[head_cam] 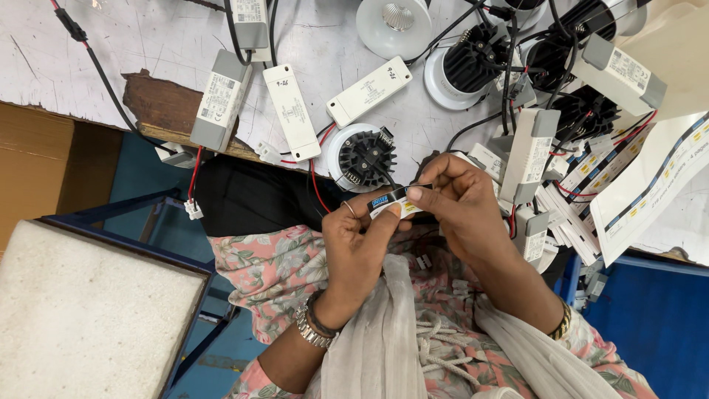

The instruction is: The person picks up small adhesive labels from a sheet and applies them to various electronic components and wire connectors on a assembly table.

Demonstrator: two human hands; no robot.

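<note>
My left hand (358, 244) and my right hand (458, 203) meet above my lap, both pinching a small printed sticker label (390, 201) with a black, blue and white face. The left thumb and forefinger grip its left end; the right fingertips grip its right end. Just beyond the hands, a round downlight (362, 157) with a black finned heat sink lies at the table's edge, its red and black wires trailing toward me.
White and grey driver boxes (292, 111) lie on the worn white table (148, 44), with more downlights (465, 66) and tangled cables at the right. Label sheets (650, 185) are stacked at the right edge. A stool with a pale cushion (81, 310) stands at left.
</note>
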